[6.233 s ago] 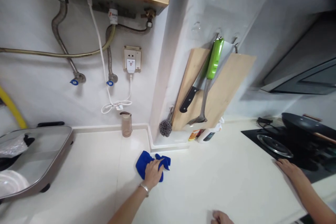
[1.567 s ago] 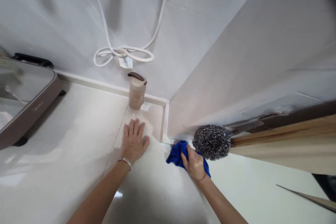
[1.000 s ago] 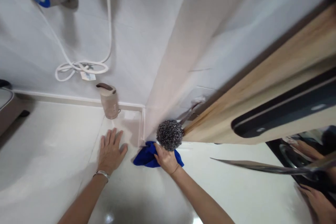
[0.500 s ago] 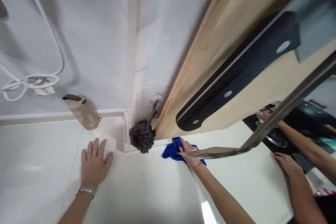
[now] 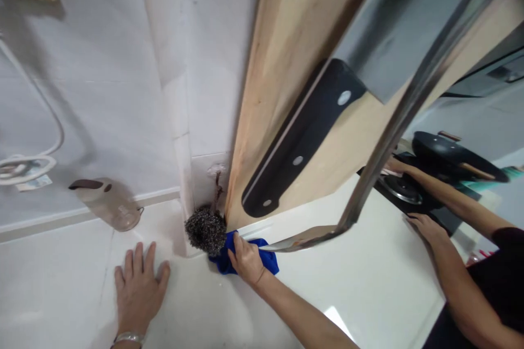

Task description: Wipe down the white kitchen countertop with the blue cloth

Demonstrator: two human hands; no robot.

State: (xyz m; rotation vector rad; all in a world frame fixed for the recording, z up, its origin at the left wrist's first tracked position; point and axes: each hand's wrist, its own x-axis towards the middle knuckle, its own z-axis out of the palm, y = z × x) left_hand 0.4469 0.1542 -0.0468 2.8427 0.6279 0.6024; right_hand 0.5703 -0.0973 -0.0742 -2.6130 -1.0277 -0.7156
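Observation:
My left hand (image 5: 140, 289) lies flat on the white countertop (image 5: 65, 283), fingers spread, with a bracelet at the wrist. My right hand (image 5: 248, 262) is closed on a blue cloth (image 5: 268, 263), pressing it to the counter along the foot of the wall. Just left of that hand hangs a dark steel-wool scrubber (image 5: 206, 230), overlapping the cloth's left end in view. A metal utensil (image 5: 303, 239) with a long handle hangs in front, its tip crossing my right hand. Behind it are a wooden board (image 5: 262, 92) and a cleaver with a black handle (image 5: 305, 142).
A translucent brownish pitcher (image 5: 108, 202) stands by the wall beyond my left hand. A coiled white cable (image 5: 28, 169) hangs at the left. At the right, a co-worker's arms (image 5: 458, 267) reach to a stove (image 5: 403, 191) with a dark wok (image 5: 458, 155).
My right hand has slid the blue cloth leftward, close to the scrubber. The view has shifted and turned, showing more of the co-worker and stove. My left hand stays flat on the counter.

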